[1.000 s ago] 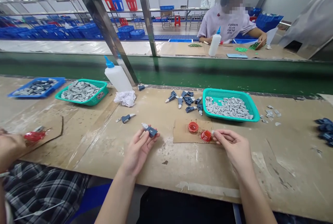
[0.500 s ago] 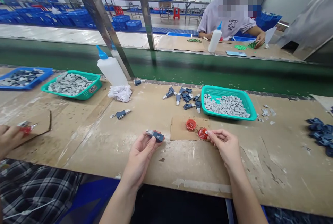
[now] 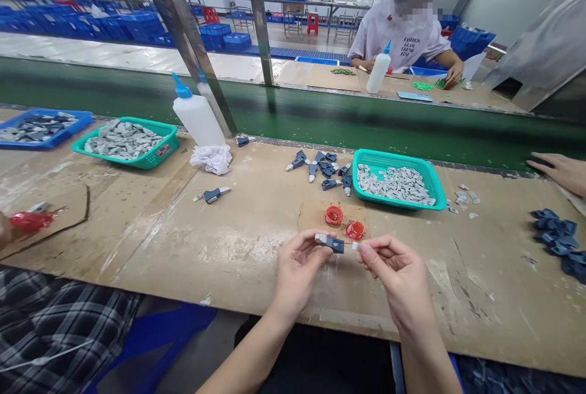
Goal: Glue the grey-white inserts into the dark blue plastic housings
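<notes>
Toward the counter's [image 3: 256, 217] front edge, the left hand [image 3: 293, 269] holds a dark piece [image 3: 336, 245]; the right hand [image 3: 394, 272] pinches a white tab [image 3: 355, 247] just beside it.

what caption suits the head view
Left hand holds grey-tipped navy piece, right hand small whitish tab, near two round red cups.

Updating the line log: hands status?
Left hand holding dark blue part. Right hand pinching small white piece, gap between the two. Red cups just beyond.

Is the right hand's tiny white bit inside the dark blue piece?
Out: the right hand pinches the white bit, and a gap shows between it and the dark blue piece in the left hand.
</notes>
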### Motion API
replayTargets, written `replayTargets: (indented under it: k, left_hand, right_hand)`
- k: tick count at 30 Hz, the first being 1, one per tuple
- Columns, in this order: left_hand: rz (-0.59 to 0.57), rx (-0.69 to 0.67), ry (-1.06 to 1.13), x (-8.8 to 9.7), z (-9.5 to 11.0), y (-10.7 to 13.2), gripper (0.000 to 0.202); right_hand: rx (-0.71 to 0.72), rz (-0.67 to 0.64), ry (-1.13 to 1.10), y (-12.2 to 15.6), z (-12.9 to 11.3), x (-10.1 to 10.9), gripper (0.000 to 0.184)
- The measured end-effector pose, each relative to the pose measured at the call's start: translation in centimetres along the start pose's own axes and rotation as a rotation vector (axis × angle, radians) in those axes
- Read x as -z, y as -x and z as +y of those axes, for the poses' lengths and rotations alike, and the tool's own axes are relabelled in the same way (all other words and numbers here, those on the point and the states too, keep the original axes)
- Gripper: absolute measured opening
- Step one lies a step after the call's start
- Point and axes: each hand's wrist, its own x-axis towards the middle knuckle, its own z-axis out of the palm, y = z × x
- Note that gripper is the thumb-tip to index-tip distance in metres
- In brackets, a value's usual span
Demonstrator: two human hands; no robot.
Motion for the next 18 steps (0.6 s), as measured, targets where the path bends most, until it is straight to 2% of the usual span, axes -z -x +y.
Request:
replayTargets:
  k: [6,11,15,18]
  left_hand:
    - [-0.015,-0.021,0.022,-0.2,0.5,0.3,0.018]
    - [-0.007,-0.034,-0.054,-0.1,1.0,0.6,0.02]
    - [-0.081,-0.022,-0.126,0.0,1.1,0.9,0.019]
    - [-0.127,-0.06,-0.194,0.2,1.2,0.9,0.022]
  right_hand:
    - [-0.023,-0.088,-0.02,-0.3,0.4,-1.1,0.016]
    - [-0.081,-0.152,-0.005,-0.6,0.9,-1.3,0.024]
    - [-0.182,-0.307,-0.029,0.1,0.9,-1.2,0.029]
    - [-0.194,-0.333,-0.058,0.6,1.0,-1.3,0.031]
